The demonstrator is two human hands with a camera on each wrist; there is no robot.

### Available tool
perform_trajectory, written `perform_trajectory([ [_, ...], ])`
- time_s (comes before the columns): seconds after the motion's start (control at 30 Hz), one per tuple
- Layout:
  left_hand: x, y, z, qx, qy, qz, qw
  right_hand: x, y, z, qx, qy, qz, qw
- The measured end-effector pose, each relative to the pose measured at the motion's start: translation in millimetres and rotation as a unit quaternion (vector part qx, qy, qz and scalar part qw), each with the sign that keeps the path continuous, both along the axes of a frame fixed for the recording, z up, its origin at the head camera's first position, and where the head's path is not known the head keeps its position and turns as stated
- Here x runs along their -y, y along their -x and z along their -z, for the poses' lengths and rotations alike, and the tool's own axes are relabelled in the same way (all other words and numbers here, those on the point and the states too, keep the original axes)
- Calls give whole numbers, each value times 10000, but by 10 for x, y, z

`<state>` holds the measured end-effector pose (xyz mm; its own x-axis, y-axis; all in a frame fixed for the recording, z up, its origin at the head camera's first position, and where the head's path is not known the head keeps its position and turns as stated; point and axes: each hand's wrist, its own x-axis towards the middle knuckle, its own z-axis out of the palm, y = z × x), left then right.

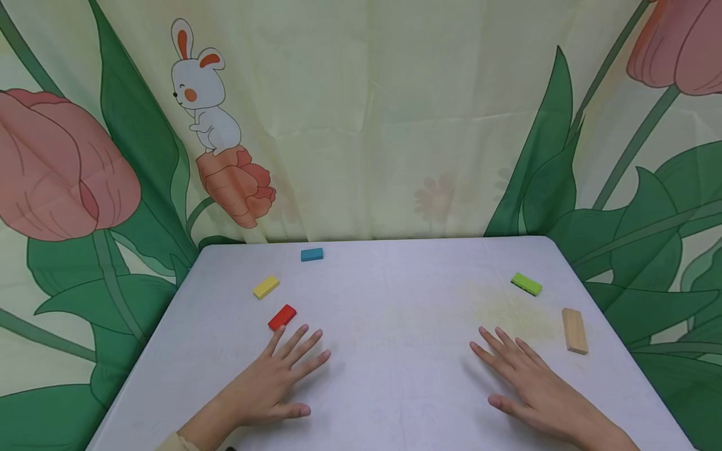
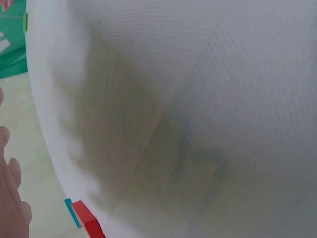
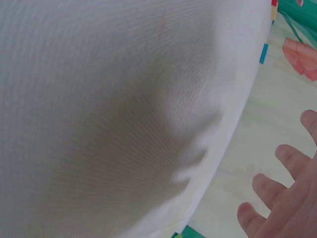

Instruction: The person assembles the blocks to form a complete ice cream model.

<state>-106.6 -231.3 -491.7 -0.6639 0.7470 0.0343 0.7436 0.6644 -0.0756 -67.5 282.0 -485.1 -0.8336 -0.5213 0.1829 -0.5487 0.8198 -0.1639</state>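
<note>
My left hand (image 1: 276, 382) hovers with spread fingers over the left part of the white table, a fingertip close to the red block (image 1: 282, 317). Beyond that lie a yellow block (image 1: 266, 287) and a blue block (image 1: 312, 255). My right hand (image 1: 530, 391) is spread over the table's right side, holding nothing. A green block (image 1: 526, 284) and a plain wooden block (image 1: 575, 331) lie beyond it to the right. The left wrist view shows the red block (image 2: 88, 219) at the bottom; in the right wrist view the fingers (image 3: 292, 161) are apart.
The white table (image 1: 389, 313) fills the lower middle, its back edge near the hanging cloth (image 1: 366, 125) printed with tulips, leaves and a rabbit. Shadows of both hands fall on the tabletop.
</note>
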Motion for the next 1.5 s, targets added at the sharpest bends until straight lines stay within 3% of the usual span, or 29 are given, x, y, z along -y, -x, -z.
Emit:
perform_trajectory([
  [0.23,11,15,-36,371,-119,-280,9988,-40,26,0,-101,-38,134,9999],
  [0.47,113,118,-60,330,-47,-1045,9940,-306,187,-118,125,-22,1120,9936],
  [0.6,215,189,-18,269,-270,-1514,9877,-562,338,-164,521,-253,1601,9854],
  [0.83,388,255,64,-79,-957,-2299,9685,-1024,613,-164,724,-427,1914,9779],
  [1.03,422,262,103,-106,-994,-2403,9655,-1321,700,-87,1207,-392,2126,9689],
  [1.2,430,239,122,-87,-924,-2421,9658,-1383,711,-2,1440,-340,2119,9660],
  [1.5,413,212,169,-76,-856,-2351,9682,-1392,734,-31,1722,413,1962,9644],
])
